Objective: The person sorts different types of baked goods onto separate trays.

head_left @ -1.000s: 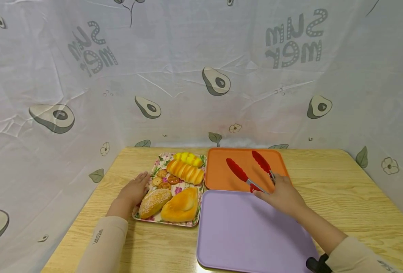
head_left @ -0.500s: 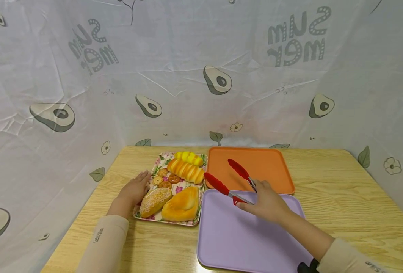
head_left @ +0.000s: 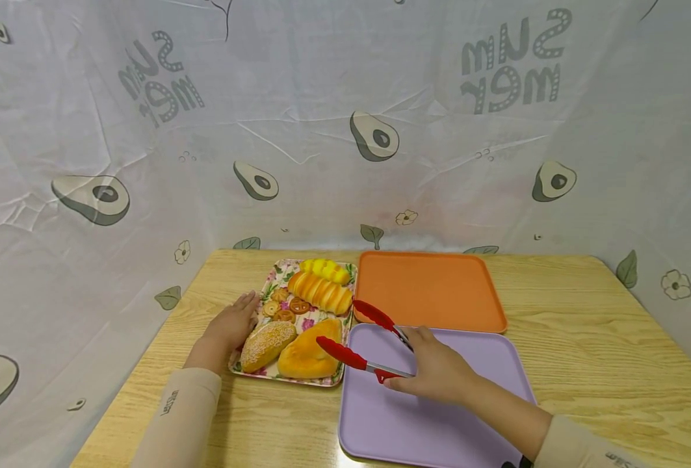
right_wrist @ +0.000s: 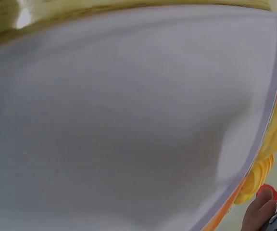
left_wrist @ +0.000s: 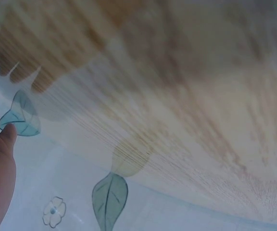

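My left hand (head_left: 235, 323) rests with extended fingers along the left edge of the floral tray (head_left: 329, 382). On that tray lie a sesame-topped bread (head_left: 268, 346), a smooth golden bread (head_left: 309, 354), a ridged loaf (head_left: 320, 292), a yellow bread (head_left: 325, 270) and several small biscuits (head_left: 299, 305). My right hand (head_left: 439, 372) grips red-tipped tongs (head_left: 345, 354), their arms spread apart with nothing between them. In the head view the nearer tip overlaps the golden bread; the farther tip is beside the ridged loaf's right end. The right wrist view shows only some fingers (right_wrist: 262, 209) at its corner.
A purple tray (head_left: 433, 429) lies under my right hand, right of the floral tray. Behind it is an orange tray (head_left: 427, 286). All three are on a wooden table (head_left: 591, 325), enclosed by a white curtain (head_left: 310, 84) with avocado prints.
My right hand has carried the spread tongs left and toward me, from over the orange tray to the floral tray's right side. My left hand has stayed at the tray's edge.
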Demonstrator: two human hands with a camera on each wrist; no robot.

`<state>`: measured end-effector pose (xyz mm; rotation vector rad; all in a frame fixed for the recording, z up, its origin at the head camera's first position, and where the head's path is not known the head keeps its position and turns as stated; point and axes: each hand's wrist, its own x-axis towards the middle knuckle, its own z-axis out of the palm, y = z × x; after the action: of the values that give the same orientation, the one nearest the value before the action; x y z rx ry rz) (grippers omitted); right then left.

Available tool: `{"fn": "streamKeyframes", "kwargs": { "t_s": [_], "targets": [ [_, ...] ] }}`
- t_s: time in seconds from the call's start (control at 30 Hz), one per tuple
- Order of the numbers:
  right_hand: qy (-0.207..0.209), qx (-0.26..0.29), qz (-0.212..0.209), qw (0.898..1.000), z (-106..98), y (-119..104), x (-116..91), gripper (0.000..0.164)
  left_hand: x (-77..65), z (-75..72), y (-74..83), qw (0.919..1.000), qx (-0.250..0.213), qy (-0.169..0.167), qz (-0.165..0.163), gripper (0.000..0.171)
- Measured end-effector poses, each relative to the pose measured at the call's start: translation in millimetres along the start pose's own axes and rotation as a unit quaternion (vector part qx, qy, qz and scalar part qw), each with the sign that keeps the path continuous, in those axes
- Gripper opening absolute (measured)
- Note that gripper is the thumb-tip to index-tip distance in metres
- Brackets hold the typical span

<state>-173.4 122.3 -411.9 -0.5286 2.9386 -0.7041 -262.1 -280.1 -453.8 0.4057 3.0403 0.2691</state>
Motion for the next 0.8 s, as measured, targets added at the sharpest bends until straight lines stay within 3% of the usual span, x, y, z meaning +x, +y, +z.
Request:
{"fn": "streamKeyframes", "kwargs": {
  "t_s": [0.43,0.8],
  "targets": [
    [-0.010,-0.028,-0.066,0.997,2.2,-6.0,0.3,0.089,-0.7,-0.4,-0.2,1.0000,-0.003,0.001,0.000,0.053],
    [0.003,-0.100,-0.146,0.984,7.9,-2.9,3.2,0.077,-1.2,-2.0,1.7,0.9999,-0.008,-0.004,-0.005,0.054]
  ]
}}
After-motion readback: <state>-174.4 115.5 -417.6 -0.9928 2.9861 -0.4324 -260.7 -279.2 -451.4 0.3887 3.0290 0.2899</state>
